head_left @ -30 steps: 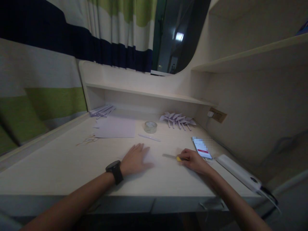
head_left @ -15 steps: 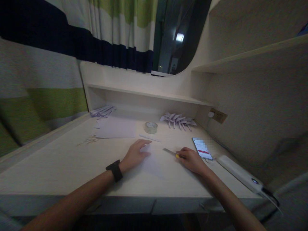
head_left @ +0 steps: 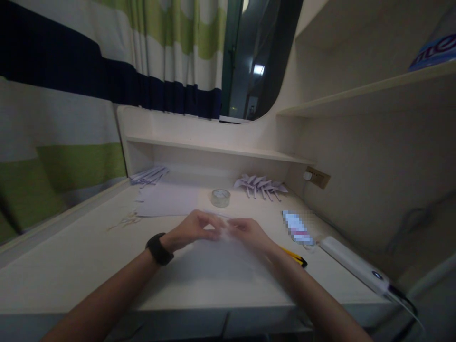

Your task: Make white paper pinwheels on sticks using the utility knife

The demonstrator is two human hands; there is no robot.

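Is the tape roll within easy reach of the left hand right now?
Probably yes. The tape roll stands just beyond the left hand on bare desk, nothing between; but that hand and the right hand are pinching a paper.

2 bare forearms come up from the bottom edge of the head view, with no sleeves showing anywhere along them. The left hand (head_left: 192, 229) has a black watch (head_left: 158, 248) strapped at the wrist; its band is wide, dark and plain, and the face cannot be read in the dim light. The right hand (head_left: 249, 232) wears nothing: no ring, band or glove is visible. Both hands appear somewhat blurred, so finer detail of fingers and nails cannot be made out.
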